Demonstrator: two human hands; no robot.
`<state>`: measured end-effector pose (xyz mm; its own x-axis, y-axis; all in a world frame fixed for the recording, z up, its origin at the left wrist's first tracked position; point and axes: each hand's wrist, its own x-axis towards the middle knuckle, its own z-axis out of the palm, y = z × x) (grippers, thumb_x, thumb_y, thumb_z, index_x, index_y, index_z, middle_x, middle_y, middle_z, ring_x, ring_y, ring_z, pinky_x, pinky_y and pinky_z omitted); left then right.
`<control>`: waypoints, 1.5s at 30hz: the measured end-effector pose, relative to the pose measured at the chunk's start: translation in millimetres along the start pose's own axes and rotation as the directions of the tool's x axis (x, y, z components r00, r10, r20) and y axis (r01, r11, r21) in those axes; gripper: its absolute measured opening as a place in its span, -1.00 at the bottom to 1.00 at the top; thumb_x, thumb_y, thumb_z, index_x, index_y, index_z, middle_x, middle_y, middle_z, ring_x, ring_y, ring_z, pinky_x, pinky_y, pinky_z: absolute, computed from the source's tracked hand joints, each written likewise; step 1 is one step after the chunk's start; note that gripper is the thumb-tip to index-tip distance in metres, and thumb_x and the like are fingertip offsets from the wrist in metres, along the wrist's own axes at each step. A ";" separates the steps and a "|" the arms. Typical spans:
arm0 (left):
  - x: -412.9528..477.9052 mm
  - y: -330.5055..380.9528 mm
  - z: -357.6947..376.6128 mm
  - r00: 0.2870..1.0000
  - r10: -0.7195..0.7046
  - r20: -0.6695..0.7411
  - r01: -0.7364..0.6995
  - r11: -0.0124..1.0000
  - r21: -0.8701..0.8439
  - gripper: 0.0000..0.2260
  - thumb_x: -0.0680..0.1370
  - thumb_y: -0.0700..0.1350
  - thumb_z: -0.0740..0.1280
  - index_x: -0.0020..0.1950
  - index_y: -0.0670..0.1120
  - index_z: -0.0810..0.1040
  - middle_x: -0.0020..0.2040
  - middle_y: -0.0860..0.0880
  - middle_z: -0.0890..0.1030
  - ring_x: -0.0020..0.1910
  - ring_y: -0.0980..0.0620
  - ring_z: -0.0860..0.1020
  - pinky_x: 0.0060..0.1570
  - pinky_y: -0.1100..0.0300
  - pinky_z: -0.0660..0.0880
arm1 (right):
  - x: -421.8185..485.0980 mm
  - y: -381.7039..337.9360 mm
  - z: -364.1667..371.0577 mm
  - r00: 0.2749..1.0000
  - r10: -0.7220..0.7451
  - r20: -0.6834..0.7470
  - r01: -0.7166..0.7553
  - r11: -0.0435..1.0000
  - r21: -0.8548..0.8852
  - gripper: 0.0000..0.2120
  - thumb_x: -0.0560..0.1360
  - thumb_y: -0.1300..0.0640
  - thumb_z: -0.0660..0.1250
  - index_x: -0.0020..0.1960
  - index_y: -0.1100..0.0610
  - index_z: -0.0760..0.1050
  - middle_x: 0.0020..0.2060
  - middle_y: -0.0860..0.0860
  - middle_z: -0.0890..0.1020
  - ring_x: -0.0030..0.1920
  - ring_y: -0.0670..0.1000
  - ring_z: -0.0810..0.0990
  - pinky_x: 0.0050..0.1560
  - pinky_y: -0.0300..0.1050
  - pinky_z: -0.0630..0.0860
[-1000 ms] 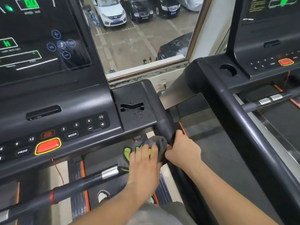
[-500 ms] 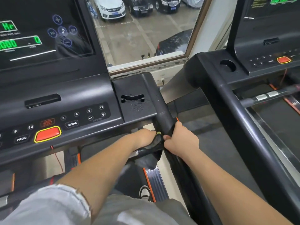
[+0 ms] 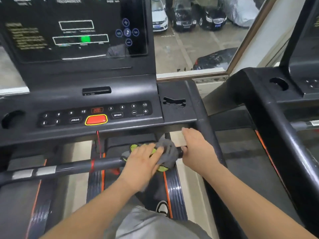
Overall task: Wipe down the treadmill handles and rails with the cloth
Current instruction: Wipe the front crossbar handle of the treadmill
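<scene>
**Current state.** The left hand [image 3: 143, 163] lies on top of the cloth [image 3: 168, 152]. Its fingers are laid nearly straight across the fabric and press it down onto the front bar [image 3: 77, 167]; they are not closed around it. The cloth is grey with yellow-green patches and is bunched over the bar directly under and just ahead of these fingers, at the bar's right end.

The right hand [image 3: 196, 149] sits just right of the cloth, in the corner where the bar meets the side rail [image 3: 203, 121]. Its thumb touches the bar end and its fingers reach forward under the console [image 3: 120, 94]. Whether it is holding anything cannot be told.

**Change.** Half a second earlier the left hand was rolled forward over the bar with the cloth mostly hidden beneath it. It has now rolled back on top, and the cloth is exposed again. The right hand, previously closed on the side rail, has shifted inward toward the corner.

**Meaning for the task.** This appears to be one back-and-forth wiping stroke around the bar's right end. That section is probably being finished. The bar to the left of the grip, including the metal sensor plates [image 3: 34, 172], looks unwiped, as does the side rail to the right.
</scene>
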<state>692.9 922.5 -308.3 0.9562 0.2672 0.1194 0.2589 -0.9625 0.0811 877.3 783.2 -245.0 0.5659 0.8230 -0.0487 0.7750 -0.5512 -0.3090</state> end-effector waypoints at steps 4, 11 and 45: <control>-40.8 -59.8 -16.7 0.994 -0.099 0.051 0.100 0.995 -0.023 -0.61 0.59 0.08 0.21 0.36 -0.07 0.47 0.17 -0.07 0.57 0.07 -0.17 0.58 0.03 -0.08 0.53 | 13.6 -12.5 4.1 0.940 0.012 0.342 0.010 0.998 -0.063 -0.78 0.54 -0.01 0.31 0.17 -0.01 0.51 0.09 -0.08 0.56 0.16 0.05 0.57 0.03 -0.06 0.55; 20.2 11.1 -24.8 0.902 -0.399 0.166 0.393 0.917 0.070 -0.68 0.65 0.16 0.08 0.17 -0.01 0.48 0.04 -0.08 0.59 0.00 -0.20 0.57 -0.01 -0.07 0.42 | 23.6 -1.7 8.1 0.944 0.039 0.327 -0.023 0.998 -0.053 -0.83 0.51 -0.08 0.41 0.10 -0.16 0.58 -0.01 -0.19 0.61 0.04 -0.05 0.59 -0.11 -0.19 0.40; -72.2 -11.6 -21.7 0.947 -0.318 0.034 0.317 0.948 0.040 -0.37 0.35 -0.23 0.34 0.44 -0.03 0.45 0.45 -0.10 0.50 0.46 -0.15 0.44 0.48 -0.16 0.33 | 36.2 -67.7 14.1 0.897 -0.061 0.437 0.063 0.998 0.012 -0.81 0.40 -0.11 0.37 -0.16 0.01 0.49 -0.21 -0.10 0.60 -0.13 0.01 0.57 -0.16 -0.13 0.51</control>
<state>617.9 915.3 -296.4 0.8282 0.5578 0.0540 0.5536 -0.8293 0.0755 841.3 852.2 -239.2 0.3372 0.8323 -0.4399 0.8055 -0.4969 -0.3228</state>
